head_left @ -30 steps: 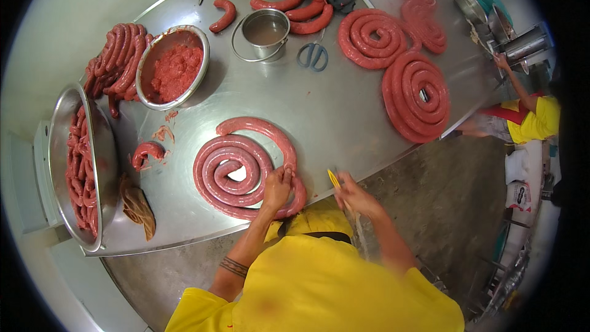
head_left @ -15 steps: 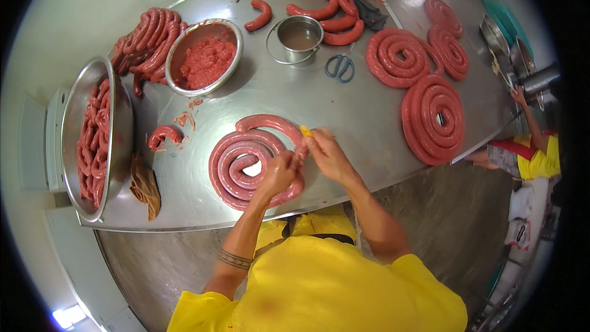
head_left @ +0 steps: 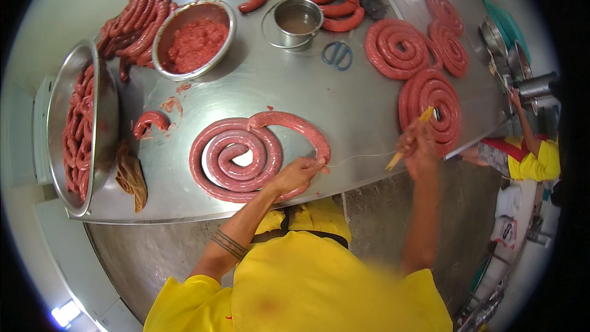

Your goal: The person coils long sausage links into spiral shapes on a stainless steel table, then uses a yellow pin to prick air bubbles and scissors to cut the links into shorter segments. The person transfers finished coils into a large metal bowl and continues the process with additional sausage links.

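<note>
A coiled sausage (head_left: pixel 216 158) lies on the steel table in front of me, its outer length looping to the right. My left hand (head_left: pixel 296 175) is closed on this sausage by a narrow point at the loop's right end. From there a thin string (head_left: pixel 362 156) stretches across to my right hand (head_left: pixel 420 146), which is raised over the table's front edge. In its fingers is a yellow string winder (head_left: pixel 394 160), sticking out above and below the fist. Behind the right hand lies a large sausage spiral (head_left: pixel 430 95), partly hidden by it.
At the left stand a basin (head_left: pixel 109 123) of sausages and a bowl (head_left: pixel 228 40) of ground meat. Farther back are a small metal pail (head_left: pixel 284 38) of liquid and blue-handled scissors (head_left: pixel 337 55). A brown cloth (head_left: pixel 130 175) lies front left. Another person (head_left: pixel 528 157) is far right.
My right hand has swung away to the right with the winder, and string now spans between my hands. The sausage's outer length has opened into a wider loop. The view has shifted slightly.
</note>
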The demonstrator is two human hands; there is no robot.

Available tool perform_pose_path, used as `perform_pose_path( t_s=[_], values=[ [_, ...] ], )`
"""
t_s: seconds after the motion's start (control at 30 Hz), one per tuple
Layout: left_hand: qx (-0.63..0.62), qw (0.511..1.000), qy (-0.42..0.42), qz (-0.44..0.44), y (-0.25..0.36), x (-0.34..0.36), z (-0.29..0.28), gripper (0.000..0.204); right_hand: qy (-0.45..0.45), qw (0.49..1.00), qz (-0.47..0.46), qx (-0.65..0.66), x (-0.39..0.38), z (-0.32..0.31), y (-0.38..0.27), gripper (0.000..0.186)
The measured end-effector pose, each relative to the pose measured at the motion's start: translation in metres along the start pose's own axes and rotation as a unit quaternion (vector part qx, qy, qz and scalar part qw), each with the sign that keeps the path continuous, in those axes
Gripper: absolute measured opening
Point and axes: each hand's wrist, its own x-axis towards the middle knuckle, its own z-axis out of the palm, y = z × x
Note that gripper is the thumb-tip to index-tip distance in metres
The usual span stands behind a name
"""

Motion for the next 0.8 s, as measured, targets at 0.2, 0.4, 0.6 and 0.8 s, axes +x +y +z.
perform_pose_path(
  t_s=[0.2, 0.4, 0.6, 0.8],
  values=[
    [-0.163, 0.983, -0.008, 0.08, -0.01, -0.004, 0.0, 0.033, -0.142, 0.959, 0.161, -0.185, -0.028, 0.023, 0.047, 0.022],
    [0.195, 0.942, 0.109, 0.251, -0.012, 0.002, 0.005, 0.025, 0.046, 0.995, -0.051, 0.067, -0.009, -0.019, 0.007, 0.02],
    [-0.514, 0.853, 0.066, -0.062, -0.021, 0.007, -0.001, 0.022, 0.051, 0.921, 0.384, -0.049, -0.083, -0.016, 0.081, 0.02],
    [0.315, 0.832, 0.309, 0.336, -0.024, -0.01, -0.001, 0.013, -0.13, 0.742, -0.159, -0.638, -0.003, 0.072, 0.142, 0.021]
  ],
)
